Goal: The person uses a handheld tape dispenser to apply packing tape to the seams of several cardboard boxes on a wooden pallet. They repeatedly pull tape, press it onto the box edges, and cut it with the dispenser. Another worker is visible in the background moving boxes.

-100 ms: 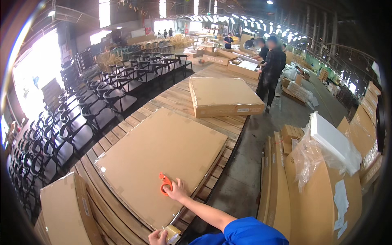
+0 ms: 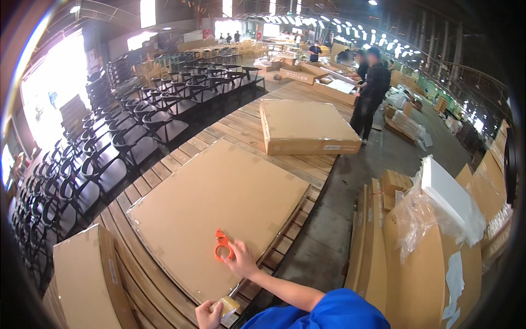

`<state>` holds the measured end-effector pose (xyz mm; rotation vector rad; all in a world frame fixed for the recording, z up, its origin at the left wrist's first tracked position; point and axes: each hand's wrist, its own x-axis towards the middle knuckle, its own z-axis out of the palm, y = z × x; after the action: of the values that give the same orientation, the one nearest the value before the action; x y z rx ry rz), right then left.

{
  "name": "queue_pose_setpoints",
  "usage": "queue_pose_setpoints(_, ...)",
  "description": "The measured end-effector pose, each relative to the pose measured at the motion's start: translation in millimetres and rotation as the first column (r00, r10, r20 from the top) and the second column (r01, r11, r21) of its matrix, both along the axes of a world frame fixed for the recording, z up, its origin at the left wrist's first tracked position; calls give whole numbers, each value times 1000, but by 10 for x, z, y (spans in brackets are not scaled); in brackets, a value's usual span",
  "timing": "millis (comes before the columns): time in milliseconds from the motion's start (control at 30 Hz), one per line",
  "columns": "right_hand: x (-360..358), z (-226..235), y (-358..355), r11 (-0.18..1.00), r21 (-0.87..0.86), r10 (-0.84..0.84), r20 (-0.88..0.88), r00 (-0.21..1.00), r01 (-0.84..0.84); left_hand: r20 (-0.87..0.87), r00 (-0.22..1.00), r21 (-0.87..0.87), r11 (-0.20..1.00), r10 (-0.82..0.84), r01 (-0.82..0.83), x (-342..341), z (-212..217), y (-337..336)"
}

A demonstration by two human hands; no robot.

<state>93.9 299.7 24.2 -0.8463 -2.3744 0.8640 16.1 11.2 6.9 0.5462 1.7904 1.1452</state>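
A large flat cardboard box [image 2: 219, 203] lies on the slatted wooden surface before me, with tape along its edges. Over its near right part, my right hand [image 2: 242, 261] has its fingers on the ring of an orange tape dispenser [image 2: 222, 245]. At the lower edge of the view, my left hand [image 2: 208, 315] is closed on a roll of yellowish clear packing tape [image 2: 229, 305], beside the box's near corner. Part of the left hand is cut off by the picture's edge.
A second flat box [image 2: 307, 126] lies farther along the wooden slats [image 2: 233, 118]; another box [image 2: 82, 279] stands at lower left. Rows of black chairs [image 2: 159, 120] fill the left. Cardboard and a white panel [image 2: 452, 200] in plastic lean at right. People [image 2: 373, 82] stand beyond.
The view has shifted slightly, so the scene sits a little farther right. Both hands keep hold of the dispenser and the tape roll.
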Motion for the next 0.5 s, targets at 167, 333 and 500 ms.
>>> queue_pose_setpoints(167,522,324,222,523,-634,577,-228,784,-570,47,938,531,787,344,-315,264,896,1318)
queue_pose_setpoints(333,1158,1242,1015,302,-853,414,-286,864,-427,335,831,681,496,444,-539,662,1074,2347)
queue_pose_setpoints(500,1530,1299,1256,278,-778,196,-528,826,-563,151,984,709,683,97,-177,877,859,2569)
